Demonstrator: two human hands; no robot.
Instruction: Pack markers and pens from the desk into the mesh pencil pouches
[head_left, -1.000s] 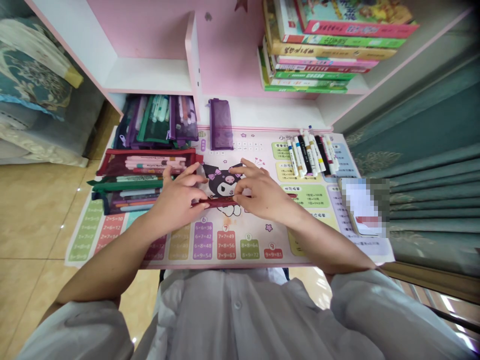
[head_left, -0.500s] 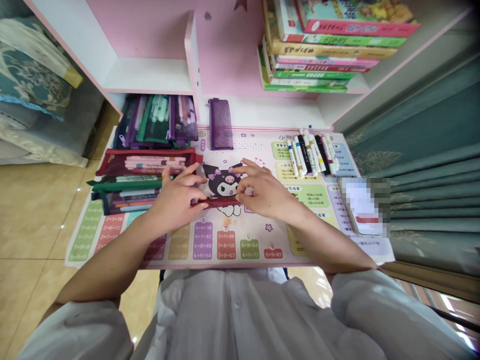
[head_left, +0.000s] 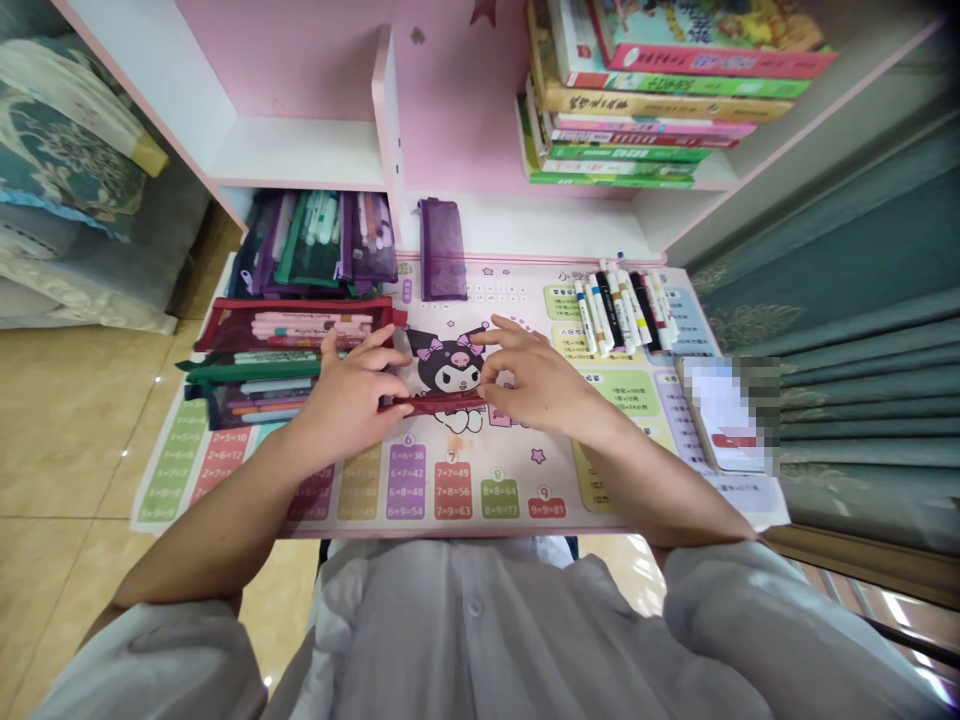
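A narrow red pencil pouch (head_left: 446, 404), seen nearly edge-on, spans the gap between my two hands above the desk mat. At its left end, my left hand (head_left: 358, 388) closes thumb and fingers on it. The thumb and index finger of my right hand (head_left: 534, 378) pinch together at its right end, with the other fingers raised. What exactly the right fingertips grip is too small to make out. Close to my left hand lie a red mesh pouch of pink pens (head_left: 300, 325), a green pouch (head_left: 247, 370) and a dark blue pouch (head_left: 255, 402).
More filled mesh pouches (head_left: 319, 235) are piled at the back left. A purple mesh pouch (head_left: 442, 250) lies by the shelf. Loose markers (head_left: 622, 305) sit at the right, near a phone (head_left: 720, 415). Stacked books (head_left: 630, 110) occupy the upper right shelf.
My right hand has shifted slightly to the right along the red pouch, and more of its edge shows. My left hand has hardly moved.
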